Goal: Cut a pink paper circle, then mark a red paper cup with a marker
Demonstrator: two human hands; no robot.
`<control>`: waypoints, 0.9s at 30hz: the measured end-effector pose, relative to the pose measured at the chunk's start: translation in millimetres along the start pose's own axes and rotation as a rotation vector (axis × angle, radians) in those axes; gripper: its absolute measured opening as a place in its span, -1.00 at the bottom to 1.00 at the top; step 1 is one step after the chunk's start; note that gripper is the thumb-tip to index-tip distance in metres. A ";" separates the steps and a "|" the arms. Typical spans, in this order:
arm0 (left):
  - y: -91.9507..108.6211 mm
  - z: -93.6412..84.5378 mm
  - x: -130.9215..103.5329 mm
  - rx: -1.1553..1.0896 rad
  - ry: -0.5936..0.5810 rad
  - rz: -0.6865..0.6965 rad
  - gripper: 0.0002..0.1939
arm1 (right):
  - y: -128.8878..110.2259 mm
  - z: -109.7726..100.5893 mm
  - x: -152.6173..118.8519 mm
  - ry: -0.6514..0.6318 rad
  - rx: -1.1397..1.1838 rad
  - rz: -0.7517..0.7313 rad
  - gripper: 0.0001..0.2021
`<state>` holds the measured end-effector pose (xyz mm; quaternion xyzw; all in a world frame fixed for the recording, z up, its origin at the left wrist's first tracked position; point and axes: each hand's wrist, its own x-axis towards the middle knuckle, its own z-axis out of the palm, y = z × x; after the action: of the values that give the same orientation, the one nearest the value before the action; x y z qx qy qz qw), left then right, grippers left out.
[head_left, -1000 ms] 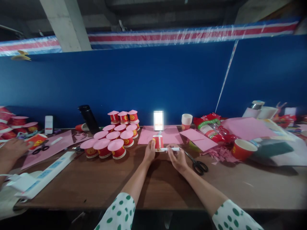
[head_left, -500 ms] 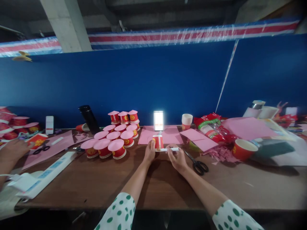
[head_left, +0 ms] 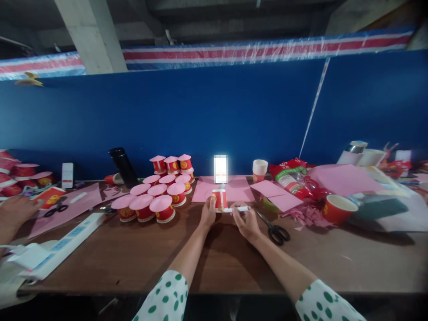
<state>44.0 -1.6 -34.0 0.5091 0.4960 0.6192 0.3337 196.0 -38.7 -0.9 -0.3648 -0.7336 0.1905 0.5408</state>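
Observation:
My left hand (head_left: 208,211) is closed round the side of a small red paper cup (head_left: 219,200) with a pale vertical stripe. In my right hand (head_left: 246,219) is a slim white pen-like tube (head_left: 241,208), pinched between the fingers. Its left end meets the cup's lower edge; whether it is a pen or glue I cannot tell. Just behind the cup lies a sheet of pink paper (head_left: 200,189). Black-handled scissors (head_left: 278,232) rest to the right of my right hand. Several red cups with pink paper tops (head_left: 161,203) stand to the left.
A lit phone (head_left: 220,169) stands at the back against the blue partition (head_left: 200,111). At left are a power strip (head_left: 68,243), a black flask (head_left: 123,167) and another person's hand (head_left: 20,214) at a red cup. Pink scraps (head_left: 309,215) and a red cup (head_left: 339,209) lie right.
Hardly anything differs. The view has shifted very slightly; both my hands keep the same hold on the cup and the white tube.

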 end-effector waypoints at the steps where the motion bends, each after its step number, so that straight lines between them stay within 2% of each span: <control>1: -0.7 -0.1 0.2 0.004 0.004 0.001 -0.55 | 0.1 0.1 0.0 0.001 -0.003 0.000 -0.83; 15: -5.2 -0.5 1.9 0.027 0.011 0.008 -0.54 | -0.6 0.3 -0.3 -0.013 0.018 0.014 -0.81; 18: -3.9 -0.3 2.0 0.026 0.023 0.009 -0.53 | 1.3 -0.6 -0.4 0.028 -0.017 0.018 -0.82; 23: -4.0 -1.1 2.9 -0.045 0.047 -0.031 -0.52 | 1.5 -0.3 -0.9 0.042 0.022 0.042 -0.83; 27: -5.1 -0.4 4.7 -0.204 0.056 -0.164 -0.47 | -2.0 -0.3 -1.2 0.046 0.081 -0.006 -0.81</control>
<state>42.0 4.0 -37.4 0.4126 0.4795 0.6512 0.4192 195.8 -41.0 -0.2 -0.3447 -0.7136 0.2102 0.5725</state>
